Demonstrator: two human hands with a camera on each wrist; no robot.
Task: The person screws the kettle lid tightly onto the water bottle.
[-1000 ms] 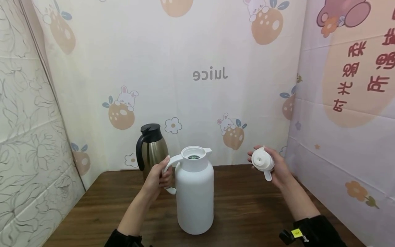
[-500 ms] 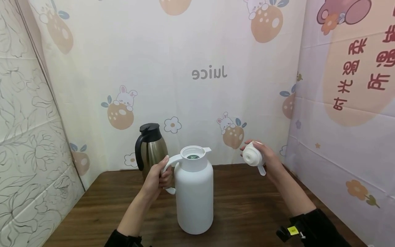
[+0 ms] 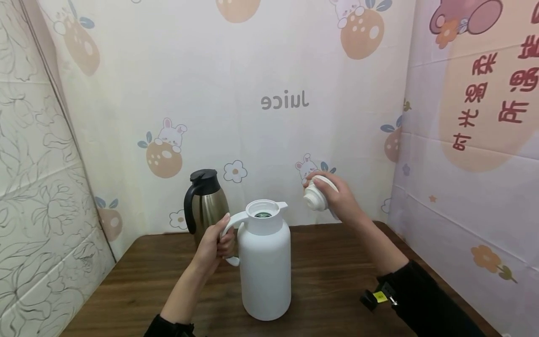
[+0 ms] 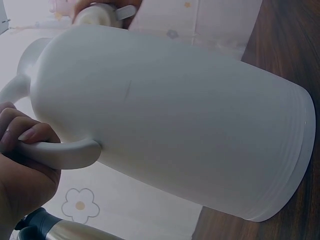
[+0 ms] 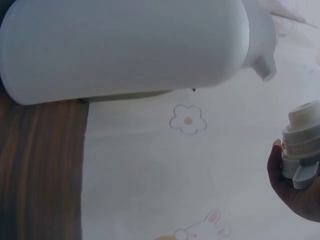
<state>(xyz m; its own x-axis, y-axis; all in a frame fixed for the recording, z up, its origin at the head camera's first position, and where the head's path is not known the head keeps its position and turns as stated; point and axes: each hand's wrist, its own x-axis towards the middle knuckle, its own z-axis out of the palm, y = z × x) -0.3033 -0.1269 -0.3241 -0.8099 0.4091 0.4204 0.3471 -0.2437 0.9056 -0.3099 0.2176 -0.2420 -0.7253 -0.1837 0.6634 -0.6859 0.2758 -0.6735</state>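
A white thermos jug (image 3: pixel 266 271) stands upright on the wooden table, its round mouth uncovered and its spout pointing right. My left hand (image 3: pixel 214 245) grips the jug's handle; in the left wrist view the fingers wrap around that handle (image 4: pixel 65 154). Up and to the right of the mouth, my right hand (image 3: pixel 337 194) holds a white jug lid (image 3: pixel 315 197) in the air, its stepped underside tilted down and left. The right wrist view shows the lid (image 5: pixel 302 132) in the fingers with its small lever, apart from the spout (image 5: pixel 265 67).
Behind the left hand stands a metallic vacuum jug (image 3: pixel 214 203) with a black top and handle. The wooden table (image 3: pixel 337 281) ends at a printed cloth backdrop (image 3: pixel 252 131), and another cloth (image 3: pixel 455 196) hangs along the right side.
The right hand has carried the lid left and upward toward the jug, turning its underside from facing me to tilting downward. The left hand and the jug have stayed in place.
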